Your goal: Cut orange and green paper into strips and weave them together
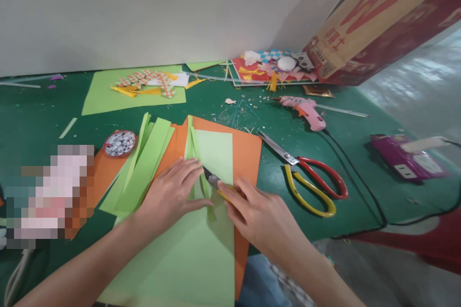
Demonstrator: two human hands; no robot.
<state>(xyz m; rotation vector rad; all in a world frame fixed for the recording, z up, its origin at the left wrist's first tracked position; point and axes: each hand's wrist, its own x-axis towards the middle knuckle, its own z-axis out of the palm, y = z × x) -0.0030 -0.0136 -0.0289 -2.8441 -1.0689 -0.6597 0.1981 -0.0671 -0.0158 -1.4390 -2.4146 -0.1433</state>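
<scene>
While the left hand holds a strip down, the right hand sets a knife to it

As the left hand (pixel 176 184) spreads across the pale green sheet (pixel 201 259), its fingers lie flat over a narrow green strip (pixel 205 190) on the upper part of that sheet. They seem to press rather than pinch; the thumb stretches out over the strip's near end. The right hand (pixel 257 208), to the right on the same sheet, is closed around the yellow handle of a knife (pixel 213 180), its forefinger reaching forward along it.

What counts most, it seems, is how blade and strip meet. The strip lies to the left and ahead of the right fingers, directly under the left ones, so the left hand is nearer to it. The blade comes in slantwise from the right, its tip just beside the left fingertips; whether it sits inside a fold or only against the edge cannot be told.

The strip's long axis runs up the sheet, away from the person, the far end leaning slightly left and parting into two slender pieces. The knife's axis crosses it at a slant, tip pointing far and left.

Orange paper (pixel 248 153) shows beyond and right of the sheet, cut green pieces (pixel 147 168) lie to its left, and scissors (pixel 293 159) rest to its right.
</scene>
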